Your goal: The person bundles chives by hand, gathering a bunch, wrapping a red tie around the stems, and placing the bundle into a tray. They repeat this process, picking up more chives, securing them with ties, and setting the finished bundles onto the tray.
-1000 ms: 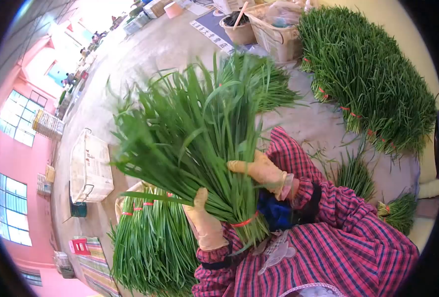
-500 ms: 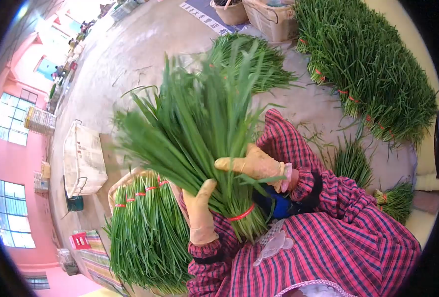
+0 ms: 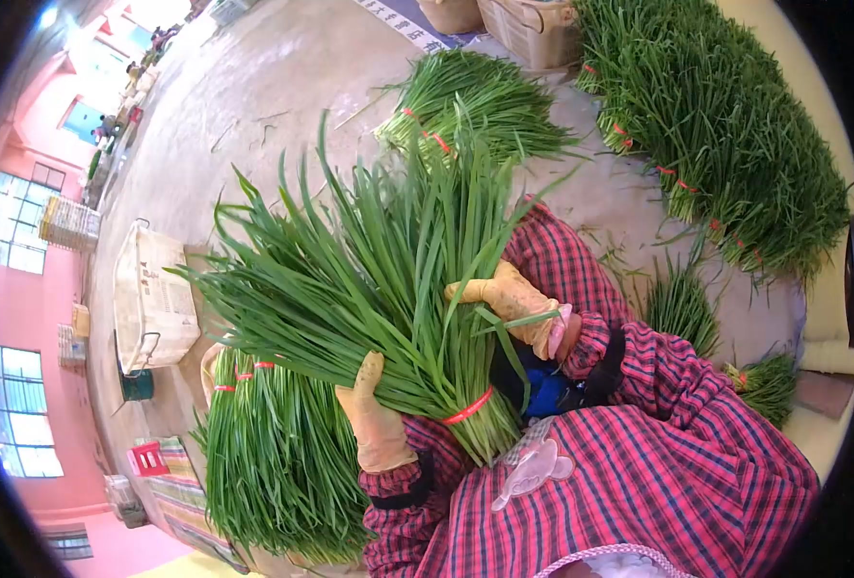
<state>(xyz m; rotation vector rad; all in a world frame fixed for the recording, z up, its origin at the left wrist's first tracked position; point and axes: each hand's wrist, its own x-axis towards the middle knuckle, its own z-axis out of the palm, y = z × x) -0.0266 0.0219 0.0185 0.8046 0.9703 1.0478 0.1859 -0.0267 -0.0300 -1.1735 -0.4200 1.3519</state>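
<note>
The grip is two-handed: the gloved left hand (image 3: 374, 424) and right hand (image 3: 512, 301) hold a leafy green bunch (image 3: 412, 308) upright over the lap, thumbs in front, other fingers largely hidden. The thumbs have moved farther apart in the last half-second, and the blurred blades have come into focus, fanned wider. The foliage now appears looser, while a red band (image 3: 468, 407) gathers the stems near the checked apron (image 3: 629, 472).

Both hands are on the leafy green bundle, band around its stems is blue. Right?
The band around the stems is red, not blue; the head view shows it. The left hand and right hand are indeed on the leafy green bundle.
</note>
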